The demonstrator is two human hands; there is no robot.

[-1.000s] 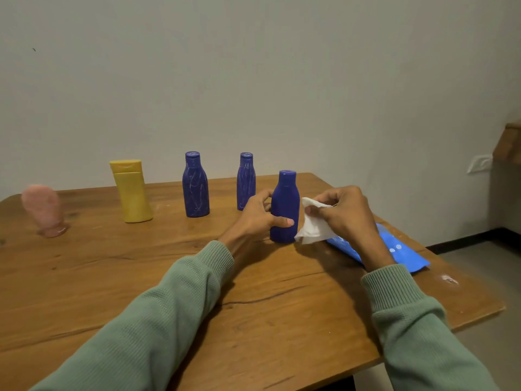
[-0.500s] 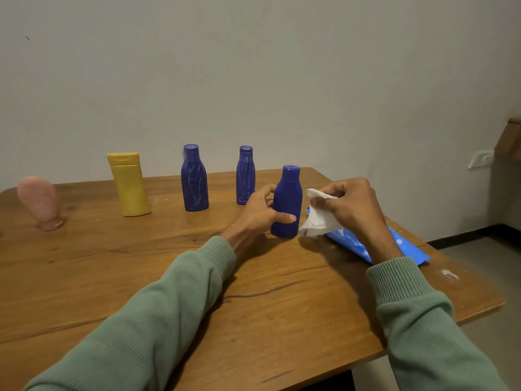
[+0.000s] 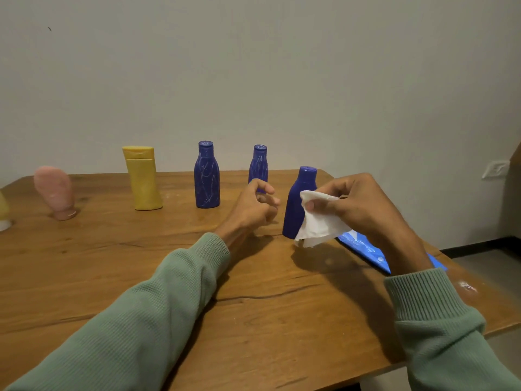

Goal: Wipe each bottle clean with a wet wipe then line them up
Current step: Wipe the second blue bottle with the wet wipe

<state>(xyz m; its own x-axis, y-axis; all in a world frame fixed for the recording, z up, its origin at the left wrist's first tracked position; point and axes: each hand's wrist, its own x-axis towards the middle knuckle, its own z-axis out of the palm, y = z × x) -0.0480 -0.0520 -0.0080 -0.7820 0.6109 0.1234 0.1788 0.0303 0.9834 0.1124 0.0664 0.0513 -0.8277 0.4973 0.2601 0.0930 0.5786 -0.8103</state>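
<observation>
A plain dark blue bottle (image 3: 298,204) stands upright on the wooden table (image 3: 141,263), free of both hands. My right hand (image 3: 358,204) pinches a white wet wipe (image 3: 317,221) just right of that bottle. My left hand (image 3: 253,207) hovers left of it with fingers loosely curled, holding nothing. Behind stand two scribbled blue bottles (image 3: 206,176) (image 3: 258,164), a yellow bottle (image 3: 143,179) and a pink bottle (image 3: 55,191) on its cap.
A blue wipe packet (image 3: 366,251) lies flat by the table's right edge, partly under my right wrist. Part of another pale bottle (image 3: 3,213) shows at the far left edge. A wall runs behind the table; floor lies to the right.
My left hand has let go of the near blue bottle and drawn back to its left. My right hand has lifted the wipe slightly, staying beside the bottle.
</observation>
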